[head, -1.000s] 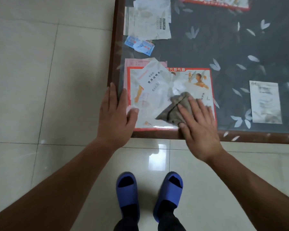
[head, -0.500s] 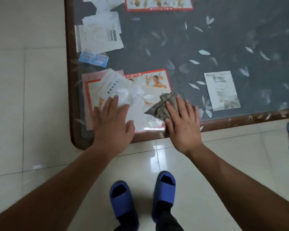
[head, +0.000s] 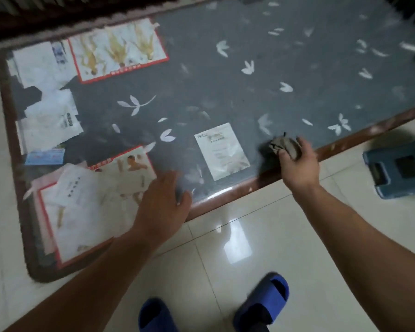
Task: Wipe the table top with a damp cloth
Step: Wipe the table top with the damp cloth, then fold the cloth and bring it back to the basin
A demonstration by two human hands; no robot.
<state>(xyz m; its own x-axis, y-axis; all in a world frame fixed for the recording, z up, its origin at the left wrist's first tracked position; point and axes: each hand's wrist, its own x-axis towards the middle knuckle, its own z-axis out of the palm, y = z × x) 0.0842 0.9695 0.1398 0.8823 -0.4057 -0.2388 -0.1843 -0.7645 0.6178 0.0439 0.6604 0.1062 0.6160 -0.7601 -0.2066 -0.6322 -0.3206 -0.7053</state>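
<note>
A low table (head: 249,75) with a dark grey glass top, white leaf pattern and brown wooden rim fills the upper view. A small grey crumpled cloth (head: 282,143) rests on the glass near the front edge, right of a white leaflet under the glass. My right hand (head: 297,161) grips the cloth, fingers curled around it. My left hand (head: 164,204) lies flat, fingers spread, on the glass at the front edge, beside a red-bordered poster under the glass. It holds nothing.
Papers, cards and two red-bordered posters (head: 118,51) lie under the glass on the left side. A blue plastic stool (head: 400,167) stands on the tiled floor at the right. My feet in blue slippers (head: 261,300) stand in front of the table. A dark furniture edge runs behind.
My right hand has swept the cloth to the right along the front edge and bunched it up. My left hand slid right. The view has swung to show more of the table.
</note>
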